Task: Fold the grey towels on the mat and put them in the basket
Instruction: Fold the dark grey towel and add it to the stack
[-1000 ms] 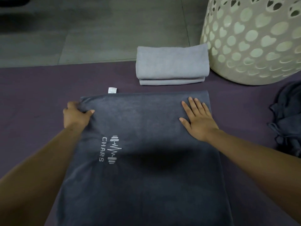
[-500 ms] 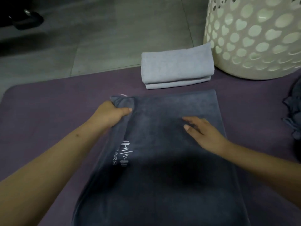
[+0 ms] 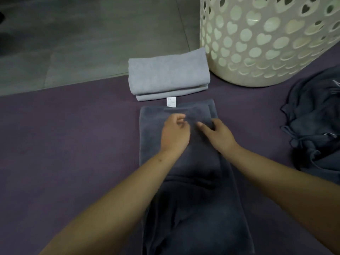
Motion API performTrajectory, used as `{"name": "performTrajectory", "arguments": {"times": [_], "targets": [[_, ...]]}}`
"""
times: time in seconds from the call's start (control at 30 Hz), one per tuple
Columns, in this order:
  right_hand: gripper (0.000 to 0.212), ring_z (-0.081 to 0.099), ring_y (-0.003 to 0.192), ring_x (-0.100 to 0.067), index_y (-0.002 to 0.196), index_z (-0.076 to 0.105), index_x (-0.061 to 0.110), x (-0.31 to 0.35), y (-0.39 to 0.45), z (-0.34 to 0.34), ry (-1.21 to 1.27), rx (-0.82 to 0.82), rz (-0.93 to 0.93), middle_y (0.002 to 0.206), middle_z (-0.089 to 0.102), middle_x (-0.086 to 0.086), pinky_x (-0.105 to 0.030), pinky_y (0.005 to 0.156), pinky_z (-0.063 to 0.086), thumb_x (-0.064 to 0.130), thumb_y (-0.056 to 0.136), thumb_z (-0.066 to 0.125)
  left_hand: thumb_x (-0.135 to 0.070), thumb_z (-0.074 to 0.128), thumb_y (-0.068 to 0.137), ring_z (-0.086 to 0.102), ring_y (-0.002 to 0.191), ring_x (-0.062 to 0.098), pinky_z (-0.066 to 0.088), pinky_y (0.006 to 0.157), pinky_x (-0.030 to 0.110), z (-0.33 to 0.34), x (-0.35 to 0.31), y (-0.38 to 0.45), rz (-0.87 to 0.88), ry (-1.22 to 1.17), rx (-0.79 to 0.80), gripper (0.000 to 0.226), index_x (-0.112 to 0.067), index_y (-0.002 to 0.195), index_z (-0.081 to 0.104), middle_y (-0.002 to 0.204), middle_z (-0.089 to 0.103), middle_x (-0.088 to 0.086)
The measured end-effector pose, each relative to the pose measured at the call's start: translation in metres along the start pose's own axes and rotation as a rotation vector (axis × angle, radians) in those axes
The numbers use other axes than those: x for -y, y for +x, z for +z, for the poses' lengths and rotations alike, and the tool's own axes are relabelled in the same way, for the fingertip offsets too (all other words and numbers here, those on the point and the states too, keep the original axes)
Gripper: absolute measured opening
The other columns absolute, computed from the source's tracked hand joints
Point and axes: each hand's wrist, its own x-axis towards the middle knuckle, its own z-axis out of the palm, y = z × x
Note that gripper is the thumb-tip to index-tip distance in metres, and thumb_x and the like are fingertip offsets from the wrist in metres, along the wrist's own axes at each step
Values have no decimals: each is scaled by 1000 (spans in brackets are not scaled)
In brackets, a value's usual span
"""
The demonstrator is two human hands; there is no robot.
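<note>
A long dark grey towel (image 3: 193, 190) lies folded into a strip on the purple mat (image 3: 64, 144), running away from the person. Both hands sit on its far end. The left hand (image 3: 174, 137) has its fingers curled loosely, and it is hard to tell if they pinch the cloth. The right hand (image 3: 219, 135) rests on the towel with its fingers loose. A small white tag (image 3: 171, 102) sticks out at the far edge. Just past it lies a folded light grey towel (image 3: 168, 74). The white basket (image 3: 272, 39) with heart holes stands beside that one. A dark heap of cloth (image 3: 316, 129) sits at the right. Grey floor tiles (image 3: 92, 37) lie beyond the mat
</note>
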Motion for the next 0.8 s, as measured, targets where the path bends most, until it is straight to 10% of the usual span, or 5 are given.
{"name": "performTrajectory", "arguments": {"times": [0.27,0.8], "targets": [[28,59,88,-25,115,52,3,17,19,6,-154,-263,-108,92,60,-9,-30,71,45,23,97,50,-24,30,102,0,148,22,-1,118,38,-54,60,20,258,857,-23,51,-14,151,22,161,3,7],[28,56,90,-25,112,50,9,16,52,-9,-344,-250,-58,95,58,-7,-32,69,39,32,99,43,-54,13,98,-21,145,19,-15,116,46,-48,72,43,122,1017,117,72,-14,149,-19,156,-27,2]]}}
